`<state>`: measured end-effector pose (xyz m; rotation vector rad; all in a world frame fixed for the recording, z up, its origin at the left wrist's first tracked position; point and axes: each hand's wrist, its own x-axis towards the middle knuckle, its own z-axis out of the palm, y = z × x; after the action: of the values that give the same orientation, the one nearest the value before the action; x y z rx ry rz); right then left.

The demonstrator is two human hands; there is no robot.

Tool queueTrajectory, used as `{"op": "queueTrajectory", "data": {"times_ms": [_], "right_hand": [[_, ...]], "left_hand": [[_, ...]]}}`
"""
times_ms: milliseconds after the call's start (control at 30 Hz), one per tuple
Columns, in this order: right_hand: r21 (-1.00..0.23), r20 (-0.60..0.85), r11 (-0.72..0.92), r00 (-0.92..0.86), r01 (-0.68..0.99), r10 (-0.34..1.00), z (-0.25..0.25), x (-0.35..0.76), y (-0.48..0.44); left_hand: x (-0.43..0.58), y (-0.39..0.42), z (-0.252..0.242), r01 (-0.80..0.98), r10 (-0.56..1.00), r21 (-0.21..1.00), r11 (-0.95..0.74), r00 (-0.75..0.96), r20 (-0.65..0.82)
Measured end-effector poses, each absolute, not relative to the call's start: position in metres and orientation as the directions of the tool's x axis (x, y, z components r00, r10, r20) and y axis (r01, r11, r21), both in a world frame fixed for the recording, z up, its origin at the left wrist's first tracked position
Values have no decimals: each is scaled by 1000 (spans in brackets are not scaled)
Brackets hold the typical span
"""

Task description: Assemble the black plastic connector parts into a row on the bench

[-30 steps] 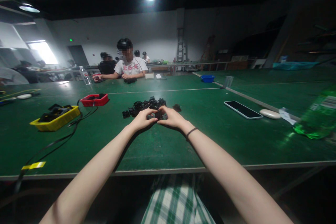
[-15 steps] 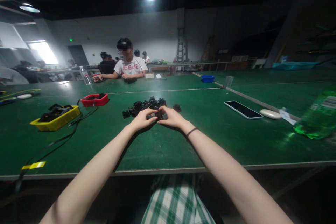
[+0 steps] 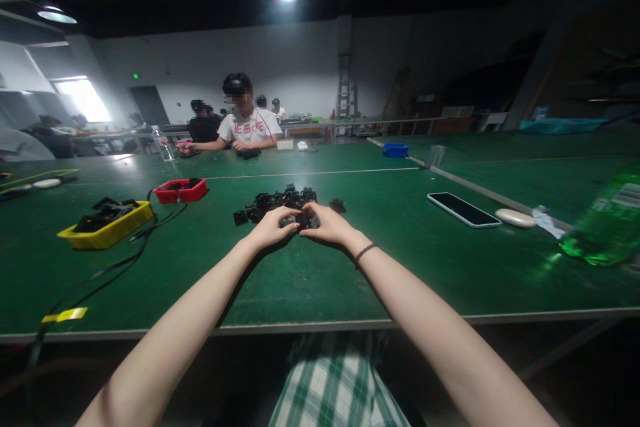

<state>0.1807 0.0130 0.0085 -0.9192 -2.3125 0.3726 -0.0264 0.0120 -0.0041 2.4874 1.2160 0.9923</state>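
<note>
Between the fingertips of both hands is a small black part, its exact kind too small to make out. My left hand grips it from the left, fingers curled and thumb toward me. From the right, my right hand pinches the same part, a dark band round that wrist. Just beyond my fingers lies a heap of small black parts on the green table. A few more dark pieces lie to the right of the heap.
To the left stand a yellow bin and a red bin with black parts, beside black cables. A phone, a pale oval object and a green bottle are at right. Across the table sits a person.
</note>
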Motion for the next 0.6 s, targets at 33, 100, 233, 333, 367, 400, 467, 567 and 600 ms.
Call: {"op": "queueTrajectory", "data": {"times_ms": [33,100,233,333,367,400,467,567,600], "right_hand": [[-459,441,719,-569,521,694,8,181,13],[-460,444,720,-567,520,694,8,181,14],[-470,445,717,-564,515,696,7,181,14],[-462,442,718,-567,521,695,8,181,13],[-460,442,718,-567,522,695,8,181,13],[-460,441,719,-568,521,695,9,181,13],[-466,443,719,-568,516,694,9,181,12],[-468,445,722,-570,509,691,9,181,13],[-467,447,722,-568,510,691,9,181,13]], "left_hand": [[-26,12,-4,625,759,443,-642,436,484],[-26,12,-4,627,758,442,-642,436,485],[-26,11,-3,629,759,440,-641,435,484],[-26,11,-3,627,756,438,-645,439,485],[-26,11,-3,626,756,437,-645,440,485],[-26,11,-3,626,756,437,-646,441,485],[-26,12,-4,626,757,439,-645,441,483],[-27,13,-4,626,758,441,-643,439,482],[-27,13,-4,626,759,442,-642,438,482]]}}
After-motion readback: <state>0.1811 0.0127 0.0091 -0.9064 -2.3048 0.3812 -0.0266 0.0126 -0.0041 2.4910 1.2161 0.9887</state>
